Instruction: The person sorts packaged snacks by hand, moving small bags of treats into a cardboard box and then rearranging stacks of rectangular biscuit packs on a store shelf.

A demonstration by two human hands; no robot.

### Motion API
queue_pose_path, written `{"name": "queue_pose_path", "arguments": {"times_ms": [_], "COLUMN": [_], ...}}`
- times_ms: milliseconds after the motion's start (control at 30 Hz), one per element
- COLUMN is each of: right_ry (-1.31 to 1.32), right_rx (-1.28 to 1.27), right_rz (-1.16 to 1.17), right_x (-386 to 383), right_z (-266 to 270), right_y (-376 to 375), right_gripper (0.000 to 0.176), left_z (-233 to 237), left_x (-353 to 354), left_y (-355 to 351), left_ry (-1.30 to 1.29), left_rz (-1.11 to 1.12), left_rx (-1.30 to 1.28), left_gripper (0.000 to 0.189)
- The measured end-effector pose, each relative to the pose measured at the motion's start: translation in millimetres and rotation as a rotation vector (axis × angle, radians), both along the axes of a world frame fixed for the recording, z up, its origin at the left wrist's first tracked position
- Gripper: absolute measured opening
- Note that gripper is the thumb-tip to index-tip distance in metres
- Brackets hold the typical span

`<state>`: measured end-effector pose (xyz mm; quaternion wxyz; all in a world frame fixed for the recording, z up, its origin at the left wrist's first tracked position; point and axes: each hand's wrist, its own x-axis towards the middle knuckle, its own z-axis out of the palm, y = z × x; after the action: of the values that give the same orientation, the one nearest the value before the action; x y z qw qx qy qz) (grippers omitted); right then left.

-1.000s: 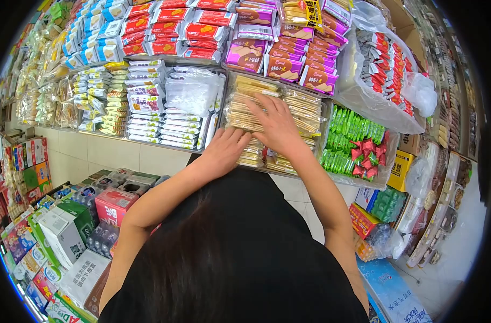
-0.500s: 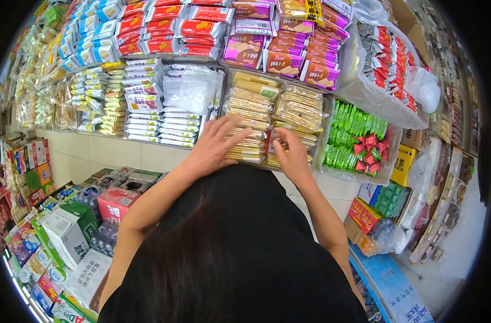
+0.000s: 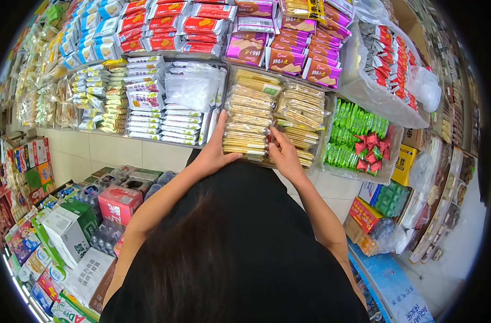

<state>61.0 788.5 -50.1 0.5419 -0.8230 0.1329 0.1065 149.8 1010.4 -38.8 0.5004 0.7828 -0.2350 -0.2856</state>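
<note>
A clear bin (image 3: 316, 164) in front of me holds two rows of biscuits in clear wrappers. My left hand (image 3: 214, 155) lies along the left side of the left row of biscuit packs (image 3: 249, 116), fingers stretched out and thumb across the near end. On the other side of that row is my right hand (image 3: 286, 157), its fingers reaching into the gap beside the right row of biscuit packs (image 3: 300, 113). The right fingertips touch the packs and are partly hidden. Neither hand lifts a pack.
White-wrapped snacks (image 3: 181, 126) fill the bin at left. Green-wrapped sweets (image 3: 350, 129) with several red ones lie at right. Red packs (image 3: 202, 27) and purple wafer packs (image 3: 286, 60) stand behind. Drink cartons (image 3: 118, 202) are stacked on the floor at lower left.
My left hand has moved from on top of the left row down to its left side. My right hand has shifted slightly left, its fingers now against the row's right side.
</note>
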Motion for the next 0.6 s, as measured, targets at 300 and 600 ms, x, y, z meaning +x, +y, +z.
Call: {"name": "queue_pose_path", "arguments": {"times_ms": [300, 600], "right_ry": [0.061, 0.077], "right_rx": [0.232, 0.398], "right_rz": [-0.159, -0.227], "right_x": [-3.6, -4.7], "right_z": [-2.4, -2.8], "right_y": [5.3, 3.0], "right_gripper": [0.043, 0.044], "left_z": [-0.4, -5.6], "left_x": [0.4, -0.6], "left_y": [-1.8, -1.0], "left_ry": [0.034, 0.052], "left_rz": [0.004, 0.008], "left_rx": [-0.024, -0.064], "left_gripper": [0.122, 0.120]}}
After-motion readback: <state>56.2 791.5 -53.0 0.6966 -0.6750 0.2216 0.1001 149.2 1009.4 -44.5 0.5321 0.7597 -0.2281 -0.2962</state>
